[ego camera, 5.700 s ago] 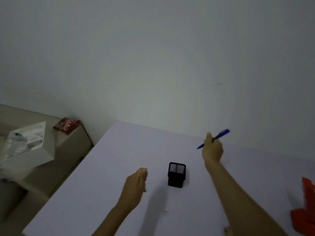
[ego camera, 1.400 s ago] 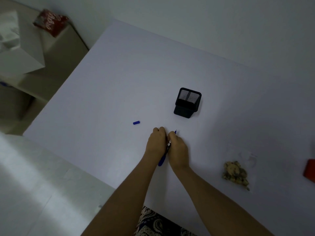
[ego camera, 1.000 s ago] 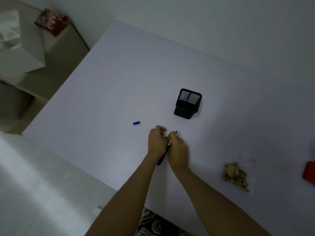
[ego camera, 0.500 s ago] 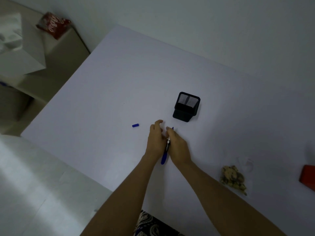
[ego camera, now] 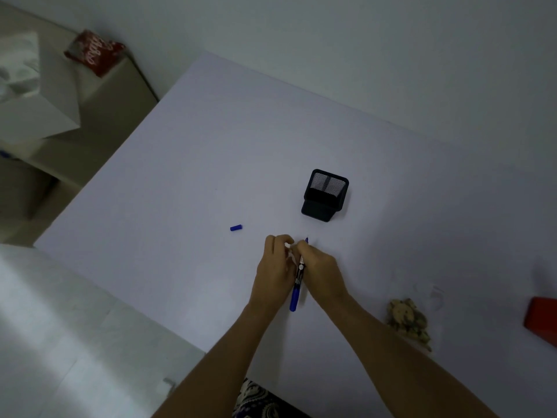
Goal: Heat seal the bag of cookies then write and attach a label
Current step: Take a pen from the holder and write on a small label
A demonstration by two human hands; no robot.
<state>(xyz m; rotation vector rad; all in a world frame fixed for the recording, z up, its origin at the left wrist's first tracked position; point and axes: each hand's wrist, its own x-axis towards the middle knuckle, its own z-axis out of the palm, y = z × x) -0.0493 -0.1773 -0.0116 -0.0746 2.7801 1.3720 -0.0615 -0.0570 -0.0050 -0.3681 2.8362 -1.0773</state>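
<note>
My two hands meet just in front of me on the white table [ego camera: 187, 182]. My right hand [ego camera: 321, 271] grips a blue pen [ego camera: 297, 285], tip pointing away from me. My left hand [ego camera: 275, 267] pinches a small white label [ego camera: 289, 250], and my right fingertips touch it too. The pen's blue cap [ego camera: 236, 228] lies loose on the table to the left of my hands. The clear bag of cookies [ego camera: 411, 316] rests flat to the right, apart from both hands.
A black mesh pen holder [ego camera: 325, 195] stands just beyond my hands. A red object [ego camera: 542, 322] shows at the right edge. Left of the table are a beige cabinet [ego camera: 99, 122] with a red packet [ego camera: 92, 52] and a white box [ego camera: 33, 86].
The label's white edge now shows, lifted between my fingertips; before, my left fingers lay spread over it on the table. The pen stays in my right hand. Earlier I held the pen up.
</note>
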